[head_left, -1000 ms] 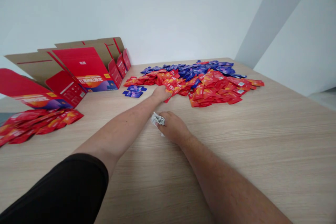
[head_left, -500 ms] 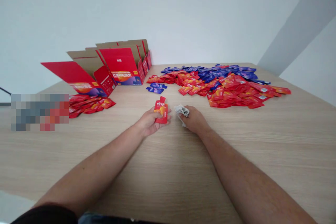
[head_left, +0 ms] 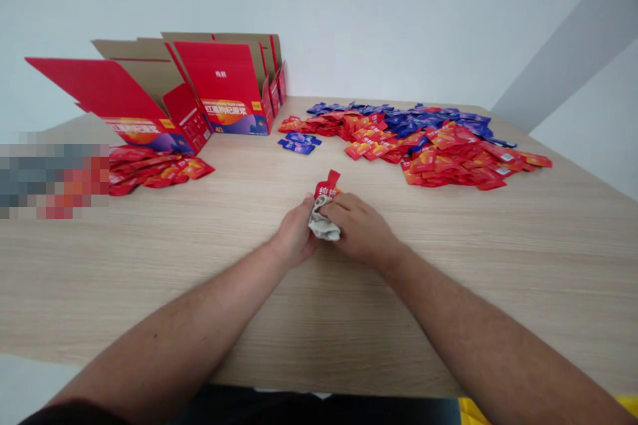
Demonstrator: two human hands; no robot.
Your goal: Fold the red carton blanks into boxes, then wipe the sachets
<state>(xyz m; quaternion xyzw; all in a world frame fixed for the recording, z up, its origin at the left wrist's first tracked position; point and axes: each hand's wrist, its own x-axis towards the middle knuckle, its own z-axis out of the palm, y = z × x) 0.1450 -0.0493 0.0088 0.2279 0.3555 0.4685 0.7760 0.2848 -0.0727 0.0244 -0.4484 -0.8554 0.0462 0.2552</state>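
A red sachet (head_left: 326, 186) with white lettering is gripped in my left hand (head_left: 295, 234); its top sticks up past the fingers. My right hand (head_left: 363, 229) is closed on a crumpled greyish-white cloth (head_left: 325, 224), which presses against the front of the sachet and covers its lower part. Both hands meet above the middle of the table. Beyond them lie a few blue sachets (head_left: 300, 142) in a small group.
Red cartons (head_left: 219, 89) with raised flaps stand at the back left. Red sachets (head_left: 164, 169) lie before them, beside a pixelated patch. A large pile of red sachets (head_left: 461, 156) and blue sachets (head_left: 438, 121) spreads over the back right of the wooden table (head_left: 498, 246).
My right hand has moved left and brought the cloth onto the sachet. My left hand has shifted slightly right. The view has tilted down a little.
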